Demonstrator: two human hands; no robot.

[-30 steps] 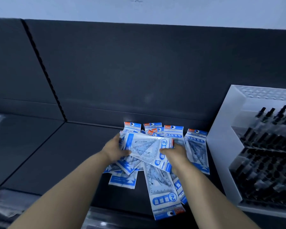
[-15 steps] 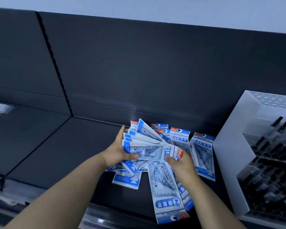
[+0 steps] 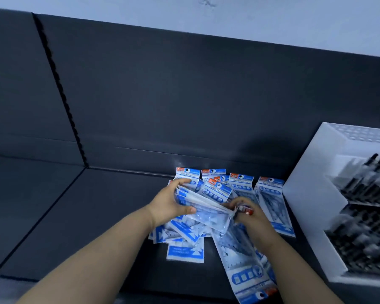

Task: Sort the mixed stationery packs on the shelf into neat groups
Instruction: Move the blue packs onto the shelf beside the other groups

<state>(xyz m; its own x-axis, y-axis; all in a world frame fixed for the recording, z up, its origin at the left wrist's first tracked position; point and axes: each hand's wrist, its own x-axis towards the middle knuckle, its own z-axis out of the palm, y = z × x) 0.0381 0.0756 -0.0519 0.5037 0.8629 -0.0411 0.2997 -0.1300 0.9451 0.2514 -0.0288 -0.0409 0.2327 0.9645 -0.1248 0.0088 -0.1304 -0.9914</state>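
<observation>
Both hands hold one bundle [image 3: 206, 208] of blue-and-white packs a little above the shelf [image 3: 97, 216], over its right half. The left hand [image 3: 165, 205] grips the bundle's left end, fingers curled over the top edge and thumb pressed on the near face. The right hand [image 3: 252, 218] pinches the right end, where a red label corner shows by the fingertips; motion blur hides how each finger lies there. The bundle is fanned, its edges spread apart on the left side and pressed together on the right. Below and around it, loose packs [image 3: 185, 251] lie overlapping on the shelf. A row of them runs along the back edge, header cards against the back panel [image 3: 184, 95], and one of these [image 3: 272, 205] lies just beside the white rack [image 3: 305, 205]. Several more lie crossed under the left hand. One long pack [image 3: 248, 270] lies under the right forearm and reaches the front edge, header card toward the camera. The rack stands at the right end of the shelf and holds tiers of black pens [image 3: 371, 194]. A seam splits the shelf left of the pile. Above the panel runs a pale wall [image 3: 206, 16].
</observation>
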